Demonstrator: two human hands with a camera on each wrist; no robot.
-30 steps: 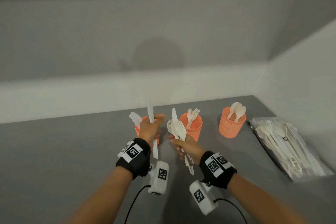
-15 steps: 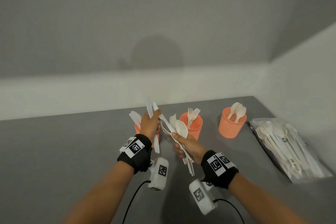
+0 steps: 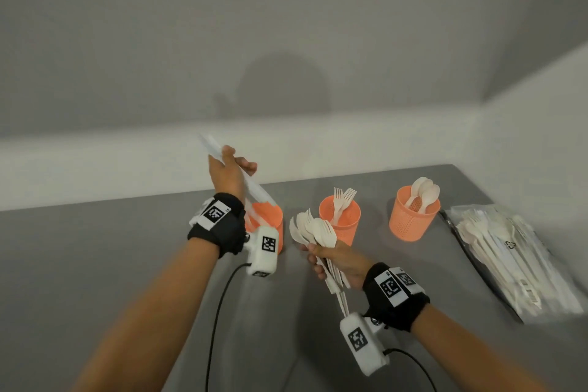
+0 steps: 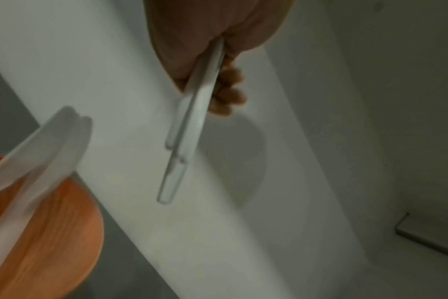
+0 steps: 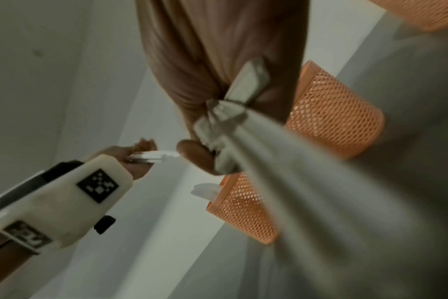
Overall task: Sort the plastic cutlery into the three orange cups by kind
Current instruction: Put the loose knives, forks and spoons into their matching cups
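Nearest to you, your right hand [image 3: 337, 259] is closed around a mixed bundle of white cutlery [image 3: 315, 231], fingers curled round the handles; the spoon bowls and fork tines fan upward and to the left, the handle ends poke out below the palm toward the wrist camera; in the right wrist view the handles [image 5: 233, 121] bunch where your fingers clamp them. This bundle hangs above the grey table [image 3: 95, 264], just in front of the middle cup.

Further out and to the left, your left hand [image 3: 227, 173] is raised, pinching a few white knives [image 3: 251, 188] between thumb and fingers; they slant down to the right with their lower ends at the mouth of the left orange cup [image 3: 270, 216]; in the left wrist view at least two flat handles [image 4: 189, 129] show side by side in the grip, though blur hides the exact count.

Beyond your hands the cups stand in a row; the middle orange cup [image 3: 343, 219] holds forks [image 3: 342, 200], upright; the right orange cup [image 3: 410, 223] holds spoons [image 3: 424, 192], bowls up.

Off to the far right, a clear plastic bag [image 3: 509, 251] of unsorted white cutlery lies flat on the table, beside the wall.
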